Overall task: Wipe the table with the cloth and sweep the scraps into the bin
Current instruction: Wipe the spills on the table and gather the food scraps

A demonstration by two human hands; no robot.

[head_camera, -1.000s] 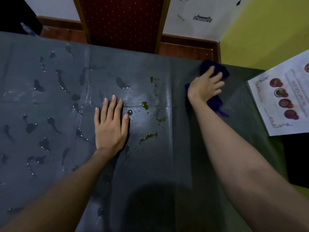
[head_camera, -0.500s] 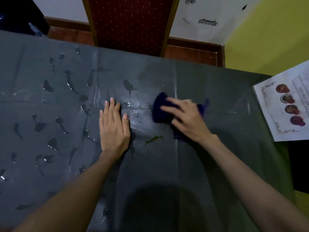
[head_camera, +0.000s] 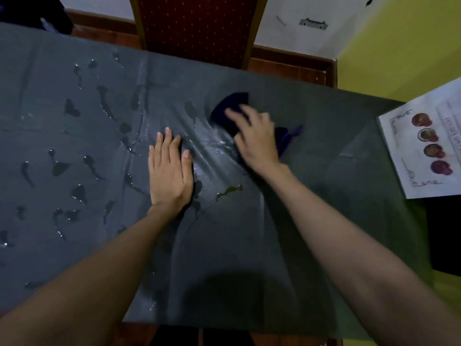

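Note:
A dark grey sheet covers the table (head_camera: 311, 221). My right hand (head_camera: 254, 138) presses a dark blue cloth (head_camera: 230, 108) onto it, right of centre; the cloth sticks out past my fingers and behind the wrist. My left hand (head_camera: 169, 171) lies flat on the sheet just left of the cloth, fingers together. The sheet wrinkles between my hands and shines wet there. A yellowish-green smear (head_camera: 230, 190) lies near my right wrist. Several dark wet drops (head_camera: 58, 168) dot the left half. No bin is in view.
A red upholstered chair (head_camera: 197, 26) stands against the table's far edge. A printed menu sheet (head_camera: 424, 146) with food pictures lies at the table's right end. Yellow-green floor (head_camera: 399, 46) shows beyond the right corner.
My right hand swept the cloth from the far right toward the middle, then slightly away from me. Green spots near the centre are gone; one smear is left. My left hand stayed put.

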